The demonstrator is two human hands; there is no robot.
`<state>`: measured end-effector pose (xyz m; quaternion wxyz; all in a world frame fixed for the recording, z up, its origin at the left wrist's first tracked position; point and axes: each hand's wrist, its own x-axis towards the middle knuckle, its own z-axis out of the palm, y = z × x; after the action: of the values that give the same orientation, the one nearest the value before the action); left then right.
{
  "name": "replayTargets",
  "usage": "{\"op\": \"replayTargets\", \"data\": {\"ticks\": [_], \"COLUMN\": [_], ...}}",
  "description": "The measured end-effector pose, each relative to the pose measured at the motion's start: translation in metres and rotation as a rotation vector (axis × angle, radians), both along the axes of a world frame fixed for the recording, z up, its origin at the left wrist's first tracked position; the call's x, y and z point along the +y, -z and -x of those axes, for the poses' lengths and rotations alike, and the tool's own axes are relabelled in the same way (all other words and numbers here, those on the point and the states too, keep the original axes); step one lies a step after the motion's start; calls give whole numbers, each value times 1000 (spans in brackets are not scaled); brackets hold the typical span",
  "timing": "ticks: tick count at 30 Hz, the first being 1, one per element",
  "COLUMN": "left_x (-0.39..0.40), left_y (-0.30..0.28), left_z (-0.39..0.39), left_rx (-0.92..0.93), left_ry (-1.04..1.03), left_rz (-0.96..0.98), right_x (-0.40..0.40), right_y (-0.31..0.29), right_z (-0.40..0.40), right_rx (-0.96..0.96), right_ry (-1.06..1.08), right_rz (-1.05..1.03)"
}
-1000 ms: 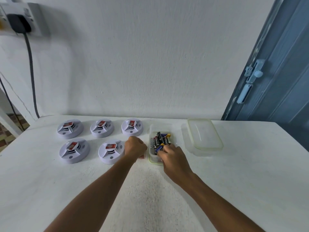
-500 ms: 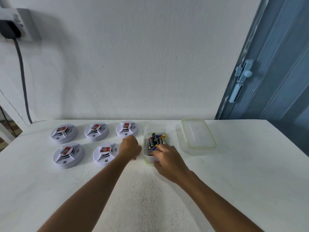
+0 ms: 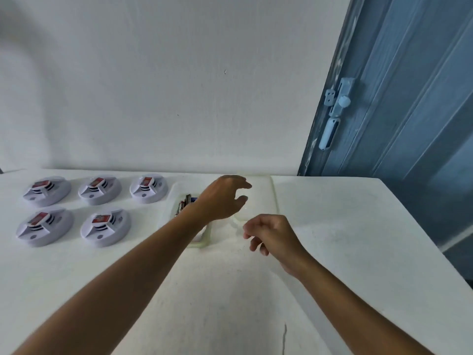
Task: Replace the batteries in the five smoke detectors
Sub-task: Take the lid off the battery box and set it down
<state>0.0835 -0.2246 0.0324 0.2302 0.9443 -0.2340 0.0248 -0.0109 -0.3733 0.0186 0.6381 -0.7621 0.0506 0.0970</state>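
Wall (image 3: 166,85): white, plain, behind the table.
Door (image 3: 409,111): blue, at the right, with a pale latch (image 3: 335,111) on its frame side.
Table (image 3: 345,226): white top, bearing everything below.
Smoke detectors: five white discs at the left, well apart from both hands; three in the back row (image 3: 47,190), (image 3: 99,189), (image 3: 148,188), two in the front row (image 3: 44,226), (image 3: 106,226), each showing a red patch on top.
Left hand (image 3: 222,198): reaches across the battery box toward the blurred clear lid (image 3: 258,196); fingers spread and slightly curved, holding nothing.
Right hand (image 3: 271,234): raised just right of the box, fingers loosely curled; whether they pinch anything cannot be told.
Battery box (image 3: 202,239): clear tub between detectors and lid, mostly hidden by the left forearm.
Batteries (image 3: 185,203): lying in the tub, a few ends visible.
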Motion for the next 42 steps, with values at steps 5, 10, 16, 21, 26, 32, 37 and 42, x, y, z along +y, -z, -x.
{"op": "replayTargets", "data": {"ticks": [5,10,16,21,26,32,37,42], "left_x": [-20,-18,-11,-10,-18,-41,-34,-29], "left_y": [18,20,28,31,32,41,36,39], "left_z": [-4,-1,-1,5,22,44,32,7], "left_rx": [114,176,171,162,-90,-43,-8,35], "left_ry": [-29,-21,28,50,-33,-116,-37,35], "left_rz": [-106,-181,-164,-76,-246,-353,-159,-34], "right_x": [-3,7,21,16,-23,-46,-52,-22], "right_y": [23,32,39,36,26,17,24,31], "right_z": [0,-13,-18,-26,-68,-97,-62,-25], "right_rx": [513,552,490,289,88,247,420,440], "right_ry": [167,494,544,688,598,372,407,546], "right_rz": [-679,-1028,-814,-519,-206,-197,-636,-851]}}
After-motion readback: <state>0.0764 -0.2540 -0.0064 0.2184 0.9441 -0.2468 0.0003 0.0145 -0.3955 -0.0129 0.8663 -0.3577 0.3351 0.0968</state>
